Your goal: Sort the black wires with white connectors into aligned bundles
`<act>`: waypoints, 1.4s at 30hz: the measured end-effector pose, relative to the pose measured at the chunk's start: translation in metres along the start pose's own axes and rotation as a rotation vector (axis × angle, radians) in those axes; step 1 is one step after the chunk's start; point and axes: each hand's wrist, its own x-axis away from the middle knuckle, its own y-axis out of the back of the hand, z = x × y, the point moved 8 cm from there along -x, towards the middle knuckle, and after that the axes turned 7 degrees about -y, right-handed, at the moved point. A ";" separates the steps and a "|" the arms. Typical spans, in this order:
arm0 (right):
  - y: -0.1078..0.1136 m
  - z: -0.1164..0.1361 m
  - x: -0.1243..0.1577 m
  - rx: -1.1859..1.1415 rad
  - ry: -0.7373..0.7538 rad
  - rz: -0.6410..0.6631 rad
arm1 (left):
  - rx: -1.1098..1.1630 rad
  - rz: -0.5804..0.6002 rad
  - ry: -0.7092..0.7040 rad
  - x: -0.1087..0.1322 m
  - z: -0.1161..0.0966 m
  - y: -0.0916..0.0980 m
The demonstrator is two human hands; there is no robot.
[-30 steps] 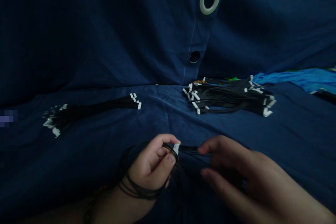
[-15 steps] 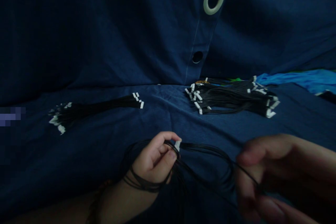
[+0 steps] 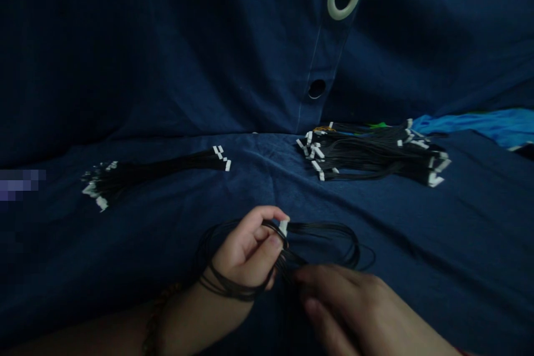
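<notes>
Black wires [image 3: 329,233] looped around left hand [image 3: 246,253]

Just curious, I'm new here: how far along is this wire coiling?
Seemingly done: a straight bundle lies left on the cloth. In hand: the left hand pinches a white connector, black wires looped round that hand; the right hand touches them. Possibly left: the bigger pile on the right.

Three wire bundles [image 3: 154,169] [image 3: 375,154] [image 3: 329,229], two hands [image 3: 250,250] [image 3: 359,311]
</notes>
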 end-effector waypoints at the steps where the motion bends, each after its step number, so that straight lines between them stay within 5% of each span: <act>1: 0.002 -0.002 -0.004 -0.098 -0.035 0.001 | 0.012 0.002 -0.010 0.000 0.000 0.000; 7: -0.012 -0.011 -0.010 -0.343 -0.198 0.107 | 0.031 0.014 -0.054 -0.003 0.003 0.001; 16: -0.013 -0.026 -0.012 -0.537 -0.278 0.071 | -0.003 0.011 -0.026 -0.005 -0.002 -0.001; 23: -0.019 -0.031 -0.016 -0.874 -0.319 0.126 | 0.026 -0.103 0.022 -0.004 -0.001 0.007; 30: 0.009 -0.001 -0.008 -0.509 0.026 -0.034 | 0.049 -0.043 0.012 -0.001 -0.003 0.003; 42: 0.005 -0.005 -0.009 -0.329 -0.018 -0.068 | 0.035 0.017 -0.094 -0.002 -0.007 0.000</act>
